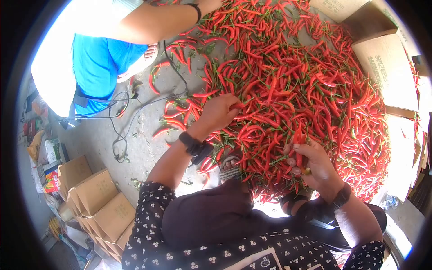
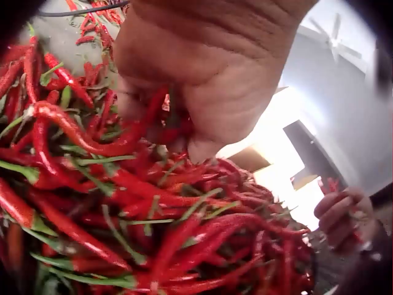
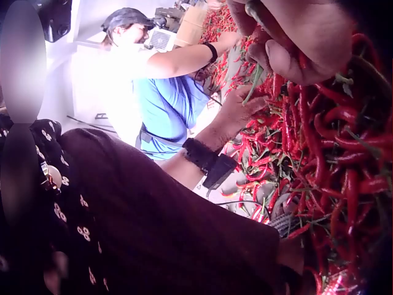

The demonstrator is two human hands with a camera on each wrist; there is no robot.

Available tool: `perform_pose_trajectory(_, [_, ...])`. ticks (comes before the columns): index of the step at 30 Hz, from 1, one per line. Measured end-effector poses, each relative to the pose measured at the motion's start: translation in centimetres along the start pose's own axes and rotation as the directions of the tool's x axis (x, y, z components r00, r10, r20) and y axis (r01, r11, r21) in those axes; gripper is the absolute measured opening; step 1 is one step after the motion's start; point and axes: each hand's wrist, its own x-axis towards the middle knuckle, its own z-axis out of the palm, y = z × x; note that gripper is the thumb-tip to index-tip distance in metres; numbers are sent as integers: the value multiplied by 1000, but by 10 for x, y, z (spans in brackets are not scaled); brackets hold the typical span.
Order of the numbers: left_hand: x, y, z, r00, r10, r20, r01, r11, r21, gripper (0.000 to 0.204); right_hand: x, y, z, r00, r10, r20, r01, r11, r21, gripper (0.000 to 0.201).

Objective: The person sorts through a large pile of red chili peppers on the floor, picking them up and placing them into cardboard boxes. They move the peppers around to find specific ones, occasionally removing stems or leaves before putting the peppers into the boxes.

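A big heap of red chilli peppers (image 1: 292, 90) with green stems covers the concrete floor in front of me. My left hand (image 1: 220, 111) reaches into the heap's near left side, its fingers curled round a few chillies (image 2: 161, 120). My right hand (image 1: 310, 162) hovers over the heap's near edge and grips a small bunch of chillies (image 1: 299, 143) upright in its curled fingers (image 3: 288, 61). Both wrists wear dark straps with cameras.
A second person in a blue top (image 1: 96, 63) crouches at the far left and reaches an arm into the heap. Flattened cardboard boxes (image 1: 387, 63) lie at the right, folded boxes (image 1: 96, 198) at the near left. Black cables (image 1: 135, 108) trail over the floor.
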Motion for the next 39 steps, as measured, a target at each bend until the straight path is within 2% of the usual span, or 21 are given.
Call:
perform_pose_trajectory(1, [-1,9,-4,1000,2,0,-2,1000,0,19,0,0,-1,1000,1,2,-1,1000,6,8])
perform_pose_trajectory(3, [-11,43,-20,999,-11,-48,-2,967,-257,20,0,2,-3,1000,2,1,-2,1000,18,9])
perform_pose_trajectory(4, [-14,57,-22,999,-10,-45,-2,967,-255,20,1,3,-4,1000,-10,-3,10,1000,17,8])
perform_pose_trajectory(5, [-15,70,-22,979,196,-52,-203,952,-229,21,2,4,-5,1000,-21,-5,21,1000,14,9])
perform_pose_trajectory(6, [-18,80,-19,918,393,-54,-395,896,-202,22,1,3,-2,1000,-19,-4,19,1000,14,9])
perform_pose_trajectory(8, [-24,100,-8,886,461,-53,-461,860,-217,22,-1,-2,7,993,-6,-115,9,1000,20,10])
perform_pose_trajectory(10, [-25,107,-4,835,548,-42,-544,812,-212,24,-1,-2,6,992,-9,-127,7,1000,-16,11])
perform_pose_trajectory(11, [-23,107,-7,836,548,-44,-544,812,-210,24,-1,-2,4,990,-12,-143,5,999,-47,13])
perform_pose_trajectory(13, [-16,98,-19,893,437,109,-360,838,-410,22,2,-1,-6,992,-31,-120,24,998,-60,13])
perform_pose_trajectory(15, [2,65,-25,927,376,12,-358,892,-277,29,0,2,-10,993,-38,-108,32,998,-57,13])
perform_pose_trajectory(17, [19,35,-36,988,156,10,-149,960,-238,56,-1,-2,-9,992,-67,-107,63,997,-48,12])
perform_pose_trajectory(18, [25,20,-34,988,156,11,-149,960,-238,56,-1,-1,-8,989,-56,-137,50,998,-49,12])
perform_pose_trajectory(20, [30,-5,-24,995,95,25,-97,991,96,85,-2,0,-6,989,-42,-139,37,999,-37,11])
perform_pose_trajectory(21, [29,-11,-18,995,94,23,-96,991,97,85,-2,0,-6,989,-28,-143,25,999,-24,11])
perform_pose_trajectory(24, [22,-7,-5,978,104,179,-141,967,212,98,-2,-1,-6,994,-15,-109,11,999,-37,11])
perform_pose_trajectory(26, [6,1,2,951,168,259,-174,985,1,99,-3,-1,-5,993,-21,-120,17,999,-34,11])
perform_pose_trajectory(27, [-2,4,3,952,166,258,-173,985,4,99,-3,-1,-4,991,-28,-129,24,999,-32,12])
perform_pose_trajectory(29, [-19,8,6,908,145,392,-172,985,33,99,-4,-4,0,990,-31,-138,28,999,-26,11])
perform_pose_trajectory(31, [-31,12,11,915,141,378,-150,989,-6,98,-4,-4,1,989,-32,-147,29,999,-25,11])
perform_pose_trajectory(36, [-31,18,33,982,70,174,-105,973,203,96,0,-3,2,994,-2,-106,-4,999,-49,10])
perform_pose_trajectory(39, [-32,12,38,980,75,182,-115,969,220,94,3,-1,-2,997,-7,-79,2,998,-61,12])
